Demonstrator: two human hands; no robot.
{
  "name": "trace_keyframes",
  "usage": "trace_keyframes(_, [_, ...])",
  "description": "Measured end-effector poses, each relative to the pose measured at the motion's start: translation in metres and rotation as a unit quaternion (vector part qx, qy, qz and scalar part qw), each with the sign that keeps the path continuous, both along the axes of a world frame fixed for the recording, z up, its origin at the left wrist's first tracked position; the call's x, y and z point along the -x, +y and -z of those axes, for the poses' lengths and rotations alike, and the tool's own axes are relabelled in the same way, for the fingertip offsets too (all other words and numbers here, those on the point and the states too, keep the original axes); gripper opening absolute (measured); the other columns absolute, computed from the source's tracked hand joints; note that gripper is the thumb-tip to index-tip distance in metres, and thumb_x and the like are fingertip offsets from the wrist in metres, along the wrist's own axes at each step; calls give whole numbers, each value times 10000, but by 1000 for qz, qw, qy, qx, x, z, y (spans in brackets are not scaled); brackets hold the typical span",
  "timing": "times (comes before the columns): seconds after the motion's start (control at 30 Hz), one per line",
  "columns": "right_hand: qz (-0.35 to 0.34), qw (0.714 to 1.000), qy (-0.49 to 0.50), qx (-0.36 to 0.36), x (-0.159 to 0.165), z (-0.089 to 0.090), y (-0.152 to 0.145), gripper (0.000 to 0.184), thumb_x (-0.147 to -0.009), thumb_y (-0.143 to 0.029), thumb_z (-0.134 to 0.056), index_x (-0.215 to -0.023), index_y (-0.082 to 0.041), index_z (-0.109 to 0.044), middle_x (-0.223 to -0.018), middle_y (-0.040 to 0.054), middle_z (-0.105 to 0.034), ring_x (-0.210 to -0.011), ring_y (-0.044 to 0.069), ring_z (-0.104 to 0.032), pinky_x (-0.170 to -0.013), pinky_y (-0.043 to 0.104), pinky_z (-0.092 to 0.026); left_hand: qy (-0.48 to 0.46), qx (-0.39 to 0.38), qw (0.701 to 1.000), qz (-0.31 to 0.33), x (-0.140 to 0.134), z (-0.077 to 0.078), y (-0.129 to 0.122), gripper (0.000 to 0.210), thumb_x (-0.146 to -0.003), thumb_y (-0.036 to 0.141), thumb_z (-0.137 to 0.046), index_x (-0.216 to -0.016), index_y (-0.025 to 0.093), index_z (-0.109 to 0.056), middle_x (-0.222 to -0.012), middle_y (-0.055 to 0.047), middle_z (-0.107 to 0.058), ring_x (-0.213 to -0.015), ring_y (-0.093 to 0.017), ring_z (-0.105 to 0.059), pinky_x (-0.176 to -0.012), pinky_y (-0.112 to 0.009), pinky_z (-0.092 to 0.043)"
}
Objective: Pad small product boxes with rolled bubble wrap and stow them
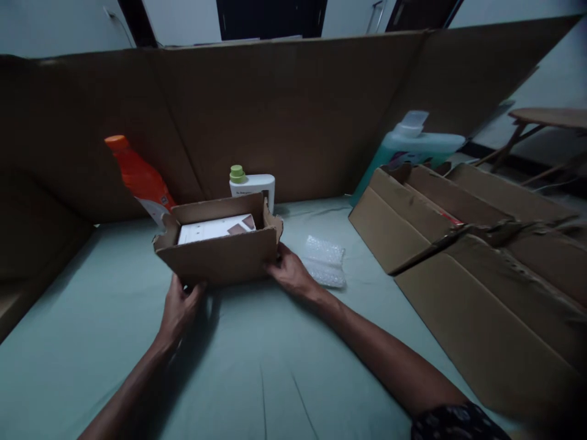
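Between my two hands is an open-topped cardboard box [224, 260], its rim torn at both ends. Inside it lies a white box [206, 231] with brown shapes printed at one end. My left hand [181, 308] grips the lower left corner, thumb on the front and the other fingers partly hidden. On the right end, my right hand [291, 272] is closed around the lower corner, with some fingers out of sight behind it. A folded piece of bubble wrap [324, 261] lies on the green cloth just beyond my right hand.
Behind the box stand an orange bottle [142, 177], tilted, and a white bottle [259, 182] with a green cap. Several cardboard boxes [481, 305] fill the right side, with a large teal bottle [389, 153] behind them. A cardboard wall [284, 116] borders the green cloth [257, 366] at the back.
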State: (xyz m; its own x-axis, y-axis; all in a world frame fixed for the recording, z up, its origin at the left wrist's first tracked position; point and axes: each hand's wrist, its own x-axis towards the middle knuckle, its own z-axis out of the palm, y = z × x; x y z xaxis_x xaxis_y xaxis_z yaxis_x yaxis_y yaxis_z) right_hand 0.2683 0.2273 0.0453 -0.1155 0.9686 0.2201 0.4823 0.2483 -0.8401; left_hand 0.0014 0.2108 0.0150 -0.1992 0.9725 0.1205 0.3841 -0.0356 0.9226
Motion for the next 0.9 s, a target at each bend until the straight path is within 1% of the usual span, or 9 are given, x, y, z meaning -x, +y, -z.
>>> trace_keyframes(0.1, [6,999,-32,-7,-31,-7,10,460,-815,-206,-568,-1268,-153,-626,-1328,139,-654,-1158,275,-633,-943,424,-532,-14,-5,1000,11,-10,2,22,434,-788,381,-668,-1165,204,-546,-1078,-66,-644,-1065,-245,-612,-938,-378,-507])
trace_keyframes(0.2, [24,985,-169,-22,-78,-10,1,450,-809,-233,-600,-1251,-192,-674,-1459,115,-570,-1340,302,-513,-1070,472,-436,-64,21,998,14,-8,10,20,532,-803,370,-668,-1287,223,-504,-1186,-92,-628,-1161,-237,-605,-1035,-402,-486])
trace_keyframes(0.33, [87,951,-297,13,-127,4,-10,349,-703,-161,-654,-1035,-198,-758,-1231,126,-722,-1189,335,-618,-1018,495,-443,-150,58,986,-31,-1,22,-15,781,-790,364,-708,-1471,243,-347,-1443,-167,-500,-1323,-270,-539,-1127,-464,-432])
trace_keyframes(0.47, [164,944,-285,3,-135,3,-12,222,-825,-192,-522,-870,-188,-740,-907,108,-768,-902,271,-686,-839,404,-503,-114,51,992,-25,-3,26,-58,758,-831,383,-679,-1500,260,-346,-1515,-171,-446,-1379,-304,-489,-1142,-511,-410])
trace_keyframes(0.6, [154,968,-188,-63,-116,-52,-38,280,-925,-329,-485,-974,-188,-723,-888,56,-741,-818,205,-673,-742,311,-515,17,-34,998,50,-17,12,-85,634,-857,358,-661,-1453,302,-451,-1504,-144,-473,-1361,-335,-502,-1114,-530,-434])
trace_keyframes(0.7, [39,989,-107,-92,-90,-106,-71,231,-926,-352,-552,-957,-217,-737,-882,27,-744,-800,175,-684,-724,271,-525,81,-170,973,133,-39,-16,-87,693,-865,311,-674,-1498,305,-390,-1556,-135,-418,-1427,-337,-427,-1160,-543,-382])
trace_keyframes(0.77, [-60,988,-113,-89,-69,-135,-91,207,-939,-322,-555,-957,-233,-741,-860,18,-751,-759,155,-689,-679,244,-523,77,-238,952,174,-57,-40,-82,831,-852,303,-713,-1556,304,-272,-1610,-137,-337,-1487,-336,-334,-1190,-545,-336])
trace_keyframes(0.83, [-164,971,-141,-97,-48,-155,-106,182,-943,-253,-557,-969,-228,-735,-855,16,-758,-741,140,-689,-661,226,-518,35,-271,938,215,-75,-63,-77,931,-821,324,-755,-1578,287,-214,-1629,-142,-303,-1511,-339,-281,-1212,-539,-289])
trace_keyframes(0.9, [-244,950,-155,-116,-31,-167,-117,181,-940,-176,-559,-984,-216,-729,-839,17,-756,-739,133,-685,-670,221,-518,-26,-256,924,282,-88,-78,-74,860,-798,329,-775,-1532,247,-336,-1536,-142,-459,-1431,-329,-417,-1189,-499,-328])
